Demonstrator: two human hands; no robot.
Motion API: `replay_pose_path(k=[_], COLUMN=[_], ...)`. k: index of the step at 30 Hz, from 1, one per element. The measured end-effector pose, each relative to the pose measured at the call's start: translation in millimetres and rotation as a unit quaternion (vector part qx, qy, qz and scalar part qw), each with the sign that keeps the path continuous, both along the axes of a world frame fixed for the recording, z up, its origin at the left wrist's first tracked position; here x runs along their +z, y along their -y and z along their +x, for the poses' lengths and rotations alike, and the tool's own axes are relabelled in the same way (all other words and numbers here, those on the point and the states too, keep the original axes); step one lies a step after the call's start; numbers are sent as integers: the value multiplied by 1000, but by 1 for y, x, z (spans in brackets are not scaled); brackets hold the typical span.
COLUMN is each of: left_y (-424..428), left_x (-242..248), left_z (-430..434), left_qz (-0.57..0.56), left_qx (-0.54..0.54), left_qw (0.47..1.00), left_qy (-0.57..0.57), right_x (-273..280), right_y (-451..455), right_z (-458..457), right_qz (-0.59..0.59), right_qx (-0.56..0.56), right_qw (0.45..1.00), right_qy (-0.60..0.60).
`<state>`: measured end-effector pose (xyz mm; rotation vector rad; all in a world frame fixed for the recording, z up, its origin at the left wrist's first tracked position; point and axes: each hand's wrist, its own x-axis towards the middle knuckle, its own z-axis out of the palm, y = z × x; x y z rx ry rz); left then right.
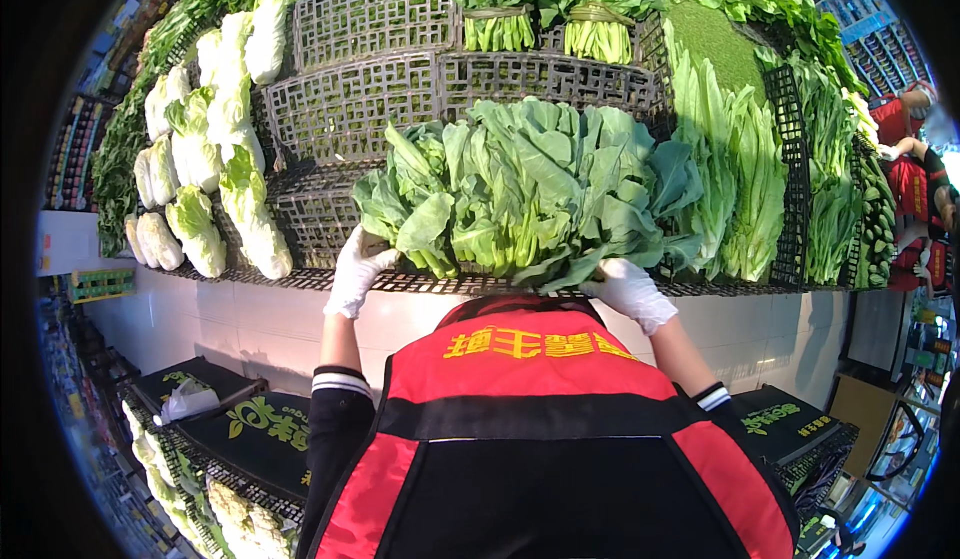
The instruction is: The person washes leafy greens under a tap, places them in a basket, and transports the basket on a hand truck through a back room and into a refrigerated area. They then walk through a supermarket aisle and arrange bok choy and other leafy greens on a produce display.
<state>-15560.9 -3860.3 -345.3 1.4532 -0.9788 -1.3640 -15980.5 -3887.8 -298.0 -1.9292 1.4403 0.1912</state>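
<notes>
Both my hands wear white gloves and rest at the two ends of a wide row of leafy greens with thick stalks (pixel 517 191), stalk ends towards me, at the front edge of the black plastic crates. At the left end, my left hand (pixel 362 268) has its fingers by the outer leaves. My right hand (pixel 630 289) touches the lowest leaves at the right end, its fingertips partly hidden under them. Whether either hand grips anything is unclear. Farther back stand two tied bundles of similar greens (pixel 498 30), (pixel 598 33), held by bands.
Napa cabbages (pixel 247 214) lie in rows on the left. Long-leaf lettuce (pixel 757 191) fills the right, beside a crate divider (pixel 787 176) and more greens. Slatted black crates (pixel 352 108) rise behind. People in red vests (pixel 909 184) stand at the far right. Dark covered boxes (pixel 247 431) are behind me.
</notes>
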Motion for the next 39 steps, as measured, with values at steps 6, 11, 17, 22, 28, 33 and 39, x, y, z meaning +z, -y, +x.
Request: replay_pose_path(k=[6, 11, 17, 22, 28, 33, 39], left_y=[-12, 40, 104, 101, 109, 108, 91], left_x=[19, 52, 70, 59, 66, 85, 81], left_z=[19, 4, -44, -54, -49, -48, -39], left_qz=[-18, -205, -108, -200, -135, -193, -155], left_qx=[130, 210, -32, -144, -44, -74, 22], left_qw=[970, 931, 961, 911, 932, 927, 955], left_qy=[205, 218, 254, 330, 333, 311, 251], right_x=[97, 115, 86, 61, 41, 50, 52], right_y=[50, 98, 148, 151, 136, 148, 251], right_z=[-14, 65, 105, 89, 74, 97, 60], right_qz=[116, -367, -252, -89, -141, -49, -156], right_qx=[-57, -38, 86, 82, 78, 107, 13], right_qw=[961, 873, 958, 984, 948, 988, 939], right_qy=[245, 319, 103, 127, 273, 99, 306])
